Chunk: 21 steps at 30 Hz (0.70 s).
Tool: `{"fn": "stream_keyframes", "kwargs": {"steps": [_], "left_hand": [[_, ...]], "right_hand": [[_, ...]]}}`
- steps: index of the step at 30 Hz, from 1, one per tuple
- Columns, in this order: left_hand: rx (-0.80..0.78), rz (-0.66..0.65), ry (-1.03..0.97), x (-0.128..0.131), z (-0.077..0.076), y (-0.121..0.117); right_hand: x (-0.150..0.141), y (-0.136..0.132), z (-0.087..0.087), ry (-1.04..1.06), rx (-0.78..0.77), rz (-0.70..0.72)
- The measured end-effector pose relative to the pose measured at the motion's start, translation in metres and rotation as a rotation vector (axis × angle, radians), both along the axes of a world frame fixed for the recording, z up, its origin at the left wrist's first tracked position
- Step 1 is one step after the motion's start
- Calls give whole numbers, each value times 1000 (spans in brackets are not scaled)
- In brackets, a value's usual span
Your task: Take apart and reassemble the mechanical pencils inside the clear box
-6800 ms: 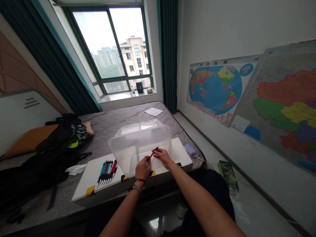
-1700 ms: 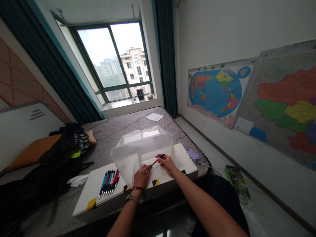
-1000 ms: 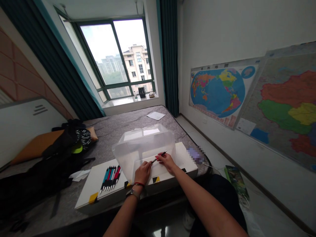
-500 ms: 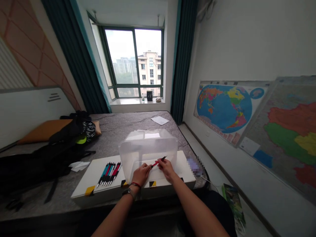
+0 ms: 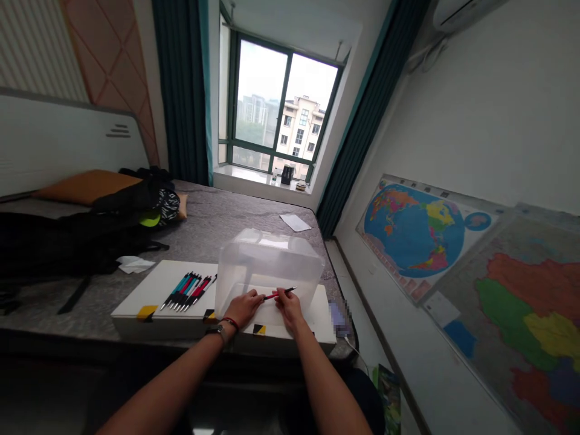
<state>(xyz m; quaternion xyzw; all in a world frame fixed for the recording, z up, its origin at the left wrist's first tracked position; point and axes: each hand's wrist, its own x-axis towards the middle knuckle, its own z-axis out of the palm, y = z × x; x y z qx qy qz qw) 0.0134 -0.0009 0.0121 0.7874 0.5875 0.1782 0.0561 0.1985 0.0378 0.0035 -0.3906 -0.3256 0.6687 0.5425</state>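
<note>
A red and black pen (image 5: 272, 296) is held between my two hands, its dark tip pointing right. My left hand (image 5: 244, 307) pinches one end, and my right hand (image 5: 287, 307) grips it near the black end. Just behind them a clear plastic box (image 5: 272, 260) lies on its side, its opening toward me. Left of it, several pens (image 5: 186, 291) in teal, red and black lie side by side on a flat white box (image 5: 158, 272), which also bears the clear box.
The white box rests on a grey mattress (image 5: 217, 208). Black bags (image 5: 58, 241) and an orange cushion (image 5: 90, 188) lie at left. A paper sheet (image 5: 295, 222) lies farther back. A phone-like thing (image 5: 339, 319) with a cable is at right, beside the bed's edge.
My view has tilted and turned, so the scene sits at a slant. Both hands still hold the pen in front of the clear box, with little change in grip.
</note>
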Motion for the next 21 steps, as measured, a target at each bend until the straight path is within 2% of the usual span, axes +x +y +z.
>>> {"fn": "stream_keyframes", "kwargs": {"steps": [3, 8, 14, 21], "left_hand": [[-12, 5, -19, 0, 2, -1], [-20, -4, -33, -2, 3, -2], [-11, -3, -35, -3, 3, -3], [15, -2, -50, -2, 6, -4]], "right_hand": [[1, -2, 2, 38, 28, 47], [1, -2, 1, -11, -2, -5], [0, -2, 0, -22, 30, 31], [-4, 1, -6, -97, 37, -58]]}}
